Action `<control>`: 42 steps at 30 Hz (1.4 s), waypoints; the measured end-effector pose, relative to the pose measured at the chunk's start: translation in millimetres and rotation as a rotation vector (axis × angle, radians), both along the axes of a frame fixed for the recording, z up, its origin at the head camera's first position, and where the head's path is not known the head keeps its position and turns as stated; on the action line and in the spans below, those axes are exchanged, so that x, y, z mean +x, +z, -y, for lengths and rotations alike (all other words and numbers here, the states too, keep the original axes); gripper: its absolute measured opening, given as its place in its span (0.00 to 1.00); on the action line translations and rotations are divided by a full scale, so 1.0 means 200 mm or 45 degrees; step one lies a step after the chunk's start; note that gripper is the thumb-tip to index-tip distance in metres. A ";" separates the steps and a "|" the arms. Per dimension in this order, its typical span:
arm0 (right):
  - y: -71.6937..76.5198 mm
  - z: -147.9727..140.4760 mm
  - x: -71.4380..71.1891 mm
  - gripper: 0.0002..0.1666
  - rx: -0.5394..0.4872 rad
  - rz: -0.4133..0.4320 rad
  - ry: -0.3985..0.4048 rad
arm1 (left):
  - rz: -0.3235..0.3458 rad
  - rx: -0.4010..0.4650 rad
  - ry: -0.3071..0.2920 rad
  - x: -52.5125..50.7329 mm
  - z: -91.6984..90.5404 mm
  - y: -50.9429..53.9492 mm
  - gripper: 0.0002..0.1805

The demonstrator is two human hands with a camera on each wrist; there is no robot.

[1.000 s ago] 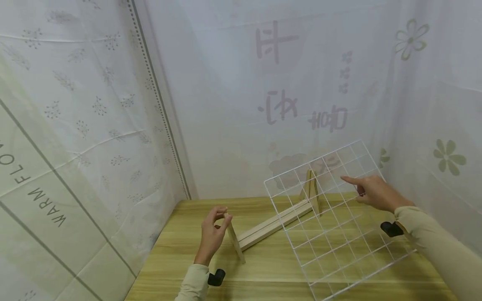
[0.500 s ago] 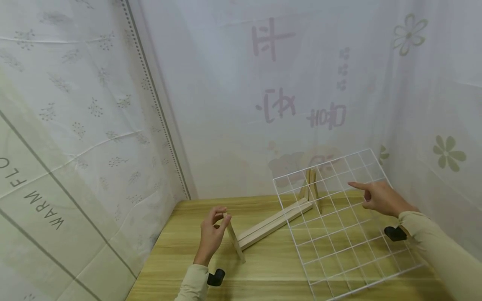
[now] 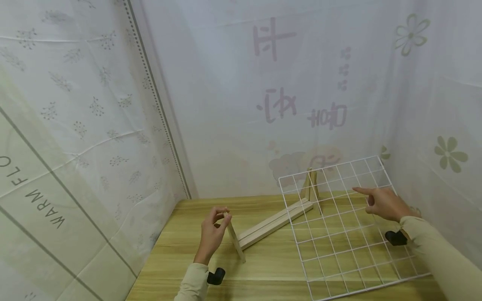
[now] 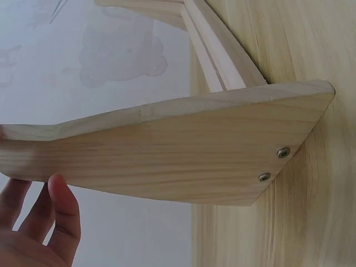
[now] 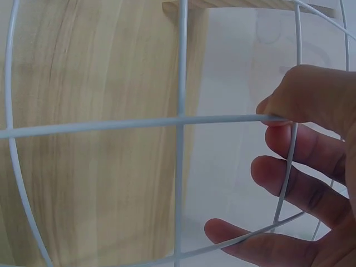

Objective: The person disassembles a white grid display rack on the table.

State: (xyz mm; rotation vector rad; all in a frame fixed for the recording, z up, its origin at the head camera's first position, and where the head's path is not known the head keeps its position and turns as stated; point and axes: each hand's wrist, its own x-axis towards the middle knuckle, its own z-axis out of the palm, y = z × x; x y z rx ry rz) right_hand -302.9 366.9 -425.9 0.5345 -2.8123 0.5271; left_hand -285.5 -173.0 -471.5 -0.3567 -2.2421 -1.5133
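My left hand [image 3: 212,234] holds the top of the near end piece [image 3: 235,240] of a pale wooden stand. Two parallel rails [image 3: 276,225] run from it to a far upright end piece [image 3: 310,186]. Close up in the left wrist view, thumb and fingers lie on the narrow end of the wooden side panel [image 4: 167,147], which has two metal screws [image 4: 283,152] at its base. A white wire grid panel [image 3: 296,243] hangs tilted in my right hand [image 3: 388,202]. The right wrist view shows thumb and fingers pinching one wire [image 5: 222,119].
The stand rests on a wood-grain tabletop [image 3: 180,271], with the grid over its right part and in front of the far end piece. White printed curtains [image 3: 226,104] close off the back and both sides.
My right hand has lowered the wire grid and shifted it slightly rightward, leaving it flatter over the table. The left hand and the wooden stand stay in place.
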 end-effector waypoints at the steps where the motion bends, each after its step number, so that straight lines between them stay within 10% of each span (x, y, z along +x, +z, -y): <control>1: -0.01 0.00 0.00 0.42 -0.006 0.004 -0.008 | -0.001 0.001 -0.008 0.00 0.00 0.00 0.09; 25: -0.16 -0.05 0.00 0.39 -0.035 -0.107 -0.033 | -0.003 -0.056 0.009 0.01 0.02 0.02 0.11; 32: -0.21 -0.06 0.00 0.39 -0.012 -0.034 -0.068 | 0.011 -0.044 0.038 0.12 -0.02 0.14 0.11; 42: -0.28 -0.08 0.00 0.39 0.027 0.028 -0.047 | -0.061 -0.051 0.004 0.15 0.00 0.14 0.09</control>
